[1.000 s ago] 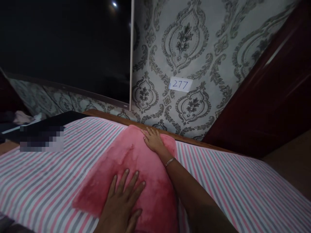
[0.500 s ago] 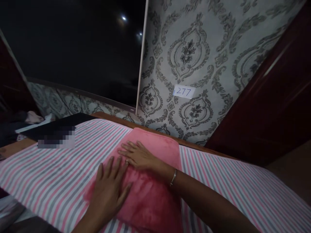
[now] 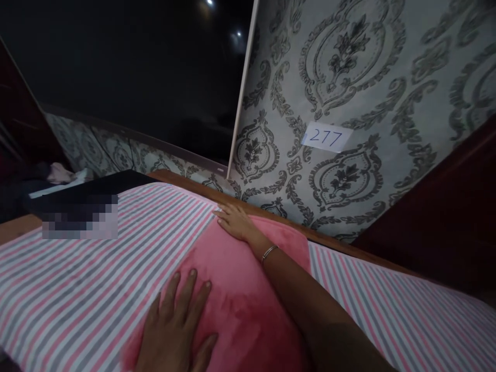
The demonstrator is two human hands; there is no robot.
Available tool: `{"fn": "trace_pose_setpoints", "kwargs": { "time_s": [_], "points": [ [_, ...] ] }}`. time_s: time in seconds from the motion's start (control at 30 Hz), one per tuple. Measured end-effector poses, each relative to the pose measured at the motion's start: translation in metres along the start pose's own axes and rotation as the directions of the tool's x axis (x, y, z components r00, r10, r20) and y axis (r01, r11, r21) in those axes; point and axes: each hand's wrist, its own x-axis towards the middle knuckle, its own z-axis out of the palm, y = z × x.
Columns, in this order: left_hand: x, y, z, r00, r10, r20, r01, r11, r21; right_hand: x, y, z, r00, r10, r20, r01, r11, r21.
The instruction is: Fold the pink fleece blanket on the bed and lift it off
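A folded pink plush cloth (image 3: 228,263) lies across a striped pink, grey and white sheet (image 3: 127,258). My left hand (image 3: 176,320) rests flat near the cloth's left edge, fingers apart. Further off, my right hand (image 3: 234,219) lies with fingers stretched at the cloth's far left corner, its fingertips by the striped sheet. A thin metal bangle (image 3: 269,252) circles my right wrist. Neither hand grips anything. My right forearm covers part of the cloth's right side.
A large dark television screen (image 3: 127,72) is on the patterned wall (image 3: 287,98), beside a paper label (image 3: 327,137) reading 277. A wooden edge (image 3: 186,183) runs behind the sheet. Some black material (image 3: 127,181) lies at the back left, and a dark red panel (image 3: 437,206) stands at right.
My right hand has slid away from my left, to the far edge of the pink cloth. My left hand stays flat at its left side. The view has come closer.
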Motion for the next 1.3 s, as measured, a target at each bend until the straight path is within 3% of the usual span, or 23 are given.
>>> {"fn": "trace_pose_setpoints", "kwargs": {
  "time_s": [0.17,0.33,0.4,0.5,0.6,0.73,0.83,0.93,1.03,1.13,1.2,1.23,1.3],
  "points": [
    [-0.001,-0.003,0.004,1.0,0.005,-0.008,-0.005,1.0,-0.011,0.007,0.012,0.004,0.991,0.137,0.008,-0.137,0.987,0.089],
    [-0.001,0.001,0.0,1.0,-0.025,0.005,0.026,0.999,-0.023,0.004,0.004,0.004,0.933,0.311,-0.181,-0.312,0.95,0.022],
    [0.0,0.002,-0.001,0.999,-0.04,-0.008,0.04,0.999,-0.027,0.002,-0.001,-0.002,0.917,0.317,-0.241,-0.33,0.944,-0.015],
    [0.001,0.003,-0.002,0.999,-0.05,-0.009,0.05,0.998,-0.038,-0.01,-0.008,-0.019,0.94,0.256,-0.226,-0.265,0.964,-0.01],
    [0.003,0.003,-0.002,0.998,-0.056,-0.006,0.056,0.997,-0.061,-0.042,-0.014,-0.037,0.962,0.184,-0.202,-0.176,0.983,0.058],
    [0.007,0.004,-0.003,0.996,-0.079,0.036,0.082,0.993,-0.086,-0.119,-0.035,-0.047,0.992,0.046,-0.114,-0.033,0.993,0.113],
    [0.01,0.002,-0.006,0.993,-0.095,0.068,0.101,0.991,-0.086,-0.177,-0.057,-0.047,1.0,0.006,-0.025,-0.003,0.99,0.142],
    [0.016,0.003,-0.017,0.994,-0.081,0.076,0.086,0.994,-0.074,-0.212,-0.073,-0.047,1.0,-0.014,0.006,0.013,0.99,0.139],
    [0.023,0.019,-0.035,0.999,0.034,-0.005,-0.034,0.995,-0.097,-0.222,-0.074,-0.05,1.0,-0.016,0.021,0.013,0.99,0.139],
    [0.02,0.053,-0.044,0.936,0.342,-0.08,-0.351,0.919,-0.176,-0.218,-0.06,-0.049,1.0,0.024,-0.014,-0.022,0.987,0.157],
    [0.01,0.078,-0.036,0.857,0.511,-0.06,-0.511,0.831,-0.22,-0.211,-0.043,-0.043,0.998,0.056,-0.032,-0.05,0.988,0.147],
    [0.004,0.087,-0.027,0.844,0.535,-0.041,-0.529,0.817,-0.23,-0.207,-0.034,-0.039,0.997,0.073,-0.033,-0.068,0.989,0.132],
    [-0.007,0.099,-0.006,0.863,0.502,-0.049,-0.499,0.836,-0.228,-0.199,-0.013,-0.03,0.993,0.112,-0.038,-0.108,0.99,0.09]
  ]
}}
